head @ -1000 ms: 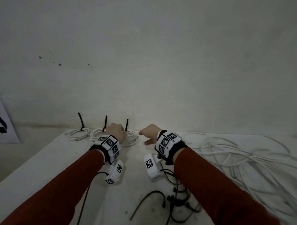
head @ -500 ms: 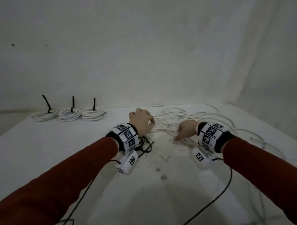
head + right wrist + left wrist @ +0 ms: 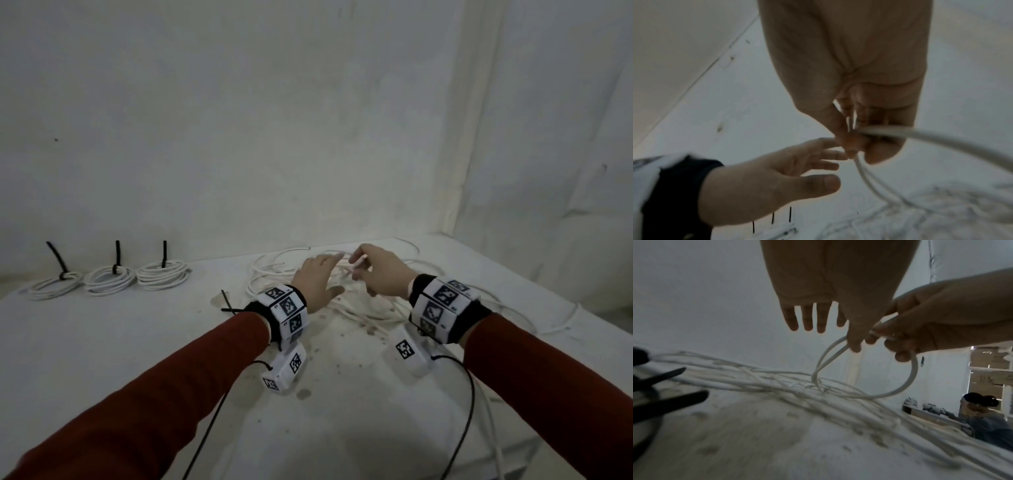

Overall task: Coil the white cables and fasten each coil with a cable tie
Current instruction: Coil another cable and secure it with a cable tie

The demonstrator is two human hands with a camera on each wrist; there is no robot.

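Two grips are in view above the tangle. My right hand (image 3: 383,270) is the working grip: its thumb and fingers pinch a white cable (image 3: 908,379), whose loop hangs from the fingertips (image 3: 900,356) and curves down to the pile below. In the right wrist view the same cable (image 3: 941,138) leaves the pinch in two runs, one sweeping off to the right and a doubled strand dropping toward the surface. My left hand (image 3: 317,282) is released, with fingers straight and spread and grasping nothing; its fingers (image 3: 824,155) reach toward the pinch, and whether they touch the cable I cannot tell. The held cable thus sits at the right grip, just beside the left one.

Directly beneath both hands lies the heap of loose white cables (image 3: 363,308), spread over the white surface (image 3: 137,342) toward its far right corner. Just left of my left wrist lie loose black cable ties (image 3: 227,305), seen blurred in the left wrist view (image 3: 670,402).

Well apart, at the far left by the wall, three finished coils (image 3: 109,279) sit in a row, each bound by a black tie with its tail standing up.

At the right edge of the left wrist view a second person (image 3: 986,415) is seated in the background.
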